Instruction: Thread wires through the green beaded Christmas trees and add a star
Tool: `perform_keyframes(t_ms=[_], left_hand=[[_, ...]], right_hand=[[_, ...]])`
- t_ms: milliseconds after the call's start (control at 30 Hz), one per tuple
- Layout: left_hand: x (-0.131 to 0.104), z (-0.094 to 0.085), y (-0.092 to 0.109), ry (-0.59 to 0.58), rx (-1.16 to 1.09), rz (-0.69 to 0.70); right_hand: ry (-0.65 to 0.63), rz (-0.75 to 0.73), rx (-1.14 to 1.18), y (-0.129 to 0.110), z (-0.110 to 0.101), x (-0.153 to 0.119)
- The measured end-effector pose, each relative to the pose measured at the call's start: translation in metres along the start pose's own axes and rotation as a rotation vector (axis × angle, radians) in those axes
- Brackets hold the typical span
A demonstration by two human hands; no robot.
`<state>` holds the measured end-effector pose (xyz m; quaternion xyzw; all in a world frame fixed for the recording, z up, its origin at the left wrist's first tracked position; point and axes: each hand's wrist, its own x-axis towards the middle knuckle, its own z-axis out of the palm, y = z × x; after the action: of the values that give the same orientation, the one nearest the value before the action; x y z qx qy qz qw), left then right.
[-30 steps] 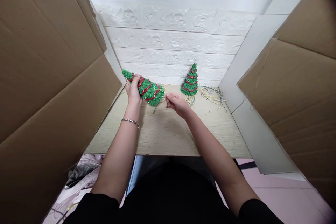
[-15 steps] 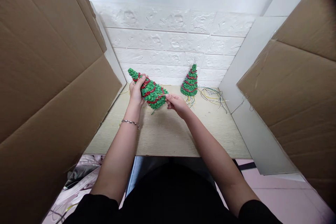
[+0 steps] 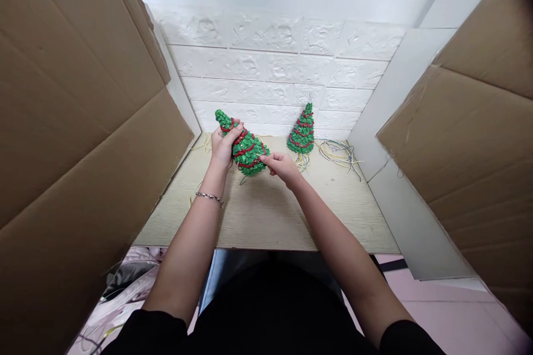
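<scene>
Tilted tree [image 3: 245, 147] now steeper; left hand [image 3: 224, 145] grips it, right hand [image 3: 281, 165] pinches base.

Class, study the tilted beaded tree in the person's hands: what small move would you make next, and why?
Probably draw the right hand gently away from the base, to take up slack. The left hand grips the tilted beaded tree by its middle, tip pointing up-left, while the right fingertips pinch at its lower edge, where thin wires seem to hang. A second tree stands upright beside loose wires on the table.

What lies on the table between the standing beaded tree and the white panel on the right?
In the head view, a loose bundle of thin wires lies between the standing beaded tree and the white panel.
</scene>
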<state>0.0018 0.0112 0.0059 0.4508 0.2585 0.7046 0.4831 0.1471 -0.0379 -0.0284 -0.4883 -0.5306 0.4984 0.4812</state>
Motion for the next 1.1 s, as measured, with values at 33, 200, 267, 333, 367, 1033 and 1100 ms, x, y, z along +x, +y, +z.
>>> perform_keyframes(t_ms=[33, 200, 267, 333, 367, 1033, 1100], left_hand=[[0.000, 0.000, 0.000, -0.002, 0.004, 0.005], [-0.002, 0.001, 0.000, -0.040, 0.027, 0.005], [-0.002, 0.000, -0.001, -0.066, 0.052, 0.008], [-0.003, -0.001, -0.002, -0.091, 0.077, 0.025], [-0.003, 0.000, -0.002, -0.102, 0.090, 0.037], [0.003, -0.008, 0.009, -0.028, -0.144, -0.014], [0.003, -0.010, 0.009, -0.058, -0.166, -0.051]], right_hand=[[0.001, 0.000, 0.002, 0.000, 0.000, 0.000], [-0.026, 0.030, 0.012, 0.003, -0.003, 0.000], [-0.053, 0.070, 0.026, 0.004, -0.004, 0.001], [-0.079, 0.113, 0.045, 0.004, -0.005, 0.001], [-0.088, 0.134, 0.052, 0.003, -0.005, 0.001], [-0.018, 0.205, 0.147, -0.002, -0.006, 0.004], [-0.017, 0.235, 0.140, -0.002, -0.005, 0.004]])
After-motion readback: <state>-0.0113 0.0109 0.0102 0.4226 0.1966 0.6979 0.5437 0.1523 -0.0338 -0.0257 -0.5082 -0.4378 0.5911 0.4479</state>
